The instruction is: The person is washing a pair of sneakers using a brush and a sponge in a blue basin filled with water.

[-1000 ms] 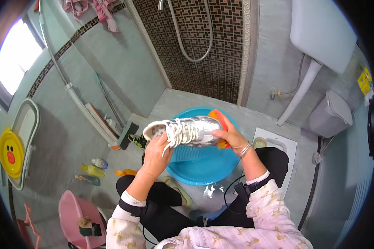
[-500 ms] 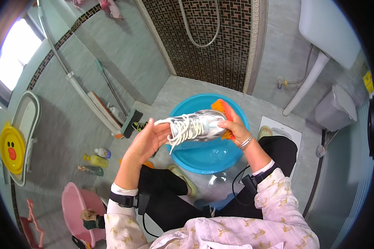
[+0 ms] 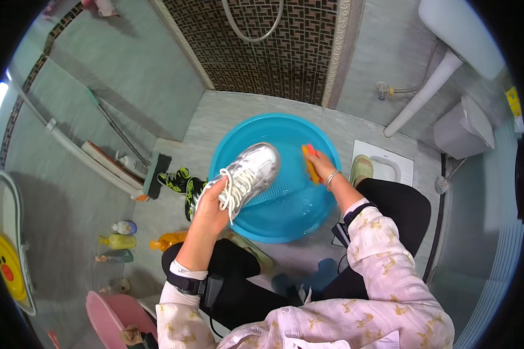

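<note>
A silver-and-white sneaker (image 3: 253, 166) with cream laces is tilted over the large blue basin (image 3: 230, 136), its toe toward the far side. My left hand (image 3: 211, 203) grips it at the heel end, thumb by the laces. My right hand (image 3: 324, 166) is closed round an orange scrub brush (image 3: 310, 166) above the basin's right part, apart from the sneaker. Water and a ribbed washboard surface (image 3: 282, 186) show inside the basin.
Black-and-green shoes (image 3: 183, 185) stand left of the basin, near a broom (image 3: 156, 174). Several bottles (image 3: 117, 241) line the left wall; an orange bottle (image 3: 169, 239) lies nearby. A pink tub (image 3: 108, 317) is lower left. Right of the basin is a squat toilet (image 3: 390, 166).
My left hand now grips the sneaker by its heel, and its toe has swung toward the far side. The brush in my right hand has come away from the toe. The view has shifted.
</note>
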The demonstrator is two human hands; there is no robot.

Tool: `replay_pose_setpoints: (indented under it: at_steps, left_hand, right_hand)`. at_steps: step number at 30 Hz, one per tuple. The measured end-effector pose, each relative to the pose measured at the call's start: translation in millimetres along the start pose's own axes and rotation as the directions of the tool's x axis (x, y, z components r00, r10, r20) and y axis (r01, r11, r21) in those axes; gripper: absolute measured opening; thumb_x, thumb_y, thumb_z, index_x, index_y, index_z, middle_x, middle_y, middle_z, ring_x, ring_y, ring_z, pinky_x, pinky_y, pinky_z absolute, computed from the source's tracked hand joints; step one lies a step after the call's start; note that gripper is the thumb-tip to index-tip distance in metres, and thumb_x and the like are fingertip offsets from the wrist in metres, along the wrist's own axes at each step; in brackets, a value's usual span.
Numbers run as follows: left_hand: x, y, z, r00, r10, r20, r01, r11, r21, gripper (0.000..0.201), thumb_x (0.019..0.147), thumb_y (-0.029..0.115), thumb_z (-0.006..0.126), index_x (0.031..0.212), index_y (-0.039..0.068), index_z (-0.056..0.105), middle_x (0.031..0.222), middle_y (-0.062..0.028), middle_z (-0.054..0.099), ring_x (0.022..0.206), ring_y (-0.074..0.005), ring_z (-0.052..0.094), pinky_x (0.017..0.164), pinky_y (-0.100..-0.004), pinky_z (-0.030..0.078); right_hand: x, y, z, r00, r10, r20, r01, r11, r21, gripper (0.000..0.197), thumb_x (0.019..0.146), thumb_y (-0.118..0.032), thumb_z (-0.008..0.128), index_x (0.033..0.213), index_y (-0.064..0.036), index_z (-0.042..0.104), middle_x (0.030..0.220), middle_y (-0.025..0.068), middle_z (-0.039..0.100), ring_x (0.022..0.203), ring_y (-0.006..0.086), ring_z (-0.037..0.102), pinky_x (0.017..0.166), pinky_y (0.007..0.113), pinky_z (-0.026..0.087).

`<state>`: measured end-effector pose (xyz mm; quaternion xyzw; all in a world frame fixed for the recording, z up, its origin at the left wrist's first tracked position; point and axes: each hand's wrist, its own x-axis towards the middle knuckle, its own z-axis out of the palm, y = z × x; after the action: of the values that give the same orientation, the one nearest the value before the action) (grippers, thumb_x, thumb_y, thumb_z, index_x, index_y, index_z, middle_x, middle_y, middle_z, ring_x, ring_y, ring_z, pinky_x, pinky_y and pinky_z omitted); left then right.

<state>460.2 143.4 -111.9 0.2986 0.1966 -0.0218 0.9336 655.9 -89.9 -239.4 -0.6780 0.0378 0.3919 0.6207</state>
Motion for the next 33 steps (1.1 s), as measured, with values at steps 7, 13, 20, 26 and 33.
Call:
replay_pose_setpoints:
  at_steps: [7,13,20,26,33]
  left_hand:
    - [45,-1,-49,0.956,0.008,-0.294,-0.031,0.997,-0.074,0.040,0.094,0.024,0.044,0.123,-0.003,0.043,0.122,-0.0144,0.052,0.110,-0.0250,0.052,0.096,-0.0366,0.041]
    - [63,2,-47,0.929,0.004,-0.370,-0.008,1.000,-0.011,0.042,0.094,0.025,0.044,0.126,-0.002,0.040,0.124,-0.0141,0.050,0.114,-0.0249,0.049,0.098,-0.0374,0.038]
    - [71,-2,-52,0.940,-0.030,-0.339,0.015,0.999,-0.046,0.042,0.094,0.024,0.045,0.127,-0.002,0.039,0.124,-0.0140,0.049,0.113,-0.0249,0.050,0.097,-0.0370,0.039]
    - [62,-3,-60,0.930,-0.018,-0.366,0.004,0.999,-0.038,0.040,0.095,0.023,0.043,0.126,-0.002,0.040,0.124,-0.0150,0.050,0.111,-0.0255,0.051,0.097,-0.0374,0.040]
    - [63,-10,-53,0.947,0.027,-0.319,-0.048,0.997,-0.057,0.040,0.096,0.024,0.041,0.125,-0.003,0.040,0.125,-0.0154,0.049,0.112,-0.0264,0.051,0.098,-0.0384,0.040]
  right_hand:
    - [75,97,18,0.913,-0.064,-0.403,-0.260,0.671,-0.694,0.065,0.083,-0.031,0.056,0.138,-0.0143,0.025,0.137,0.0218,0.028,0.116,0.0411,0.040,0.097,0.041,0.037]
    - [86,138,37,0.918,-0.116,-0.380,-0.311,0.383,-0.870,0.076,0.079,-0.015,0.056,0.142,-0.0205,0.013,0.142,0.0192,0.016,0.121,0.0382,0.036,0.097,0.046,0.036]
    - [110,146,6,0.899,0.077,-0.431,-0.333,0.760,-0.558,0.078,0.072,-0.018,0.062,0.141,-0.0190,0.025,0.137,0.0213,0.031,0.115,0.0380,0.045,0.095,0.040,0.038]
    - [69,109,22,0.969,-0.122,-0.217,0.031,0.924,-0.382,0.062,0.067,-0.023,0.064,0.127,-0.0189,0.050,0.105,0.0220,0.056,0.096,0.0336,0.058,0.085,0.036,0.045]
    - [31,102,30,0.959,-0.221,-0.177,0.139,0.912,-0.386,0.058,0.069,-0.026,0.067,0.124,-0.0176,0.053,0.104,0.0211,0.053,0.098,0.0331,0.054,0.088,0.037,0.043]
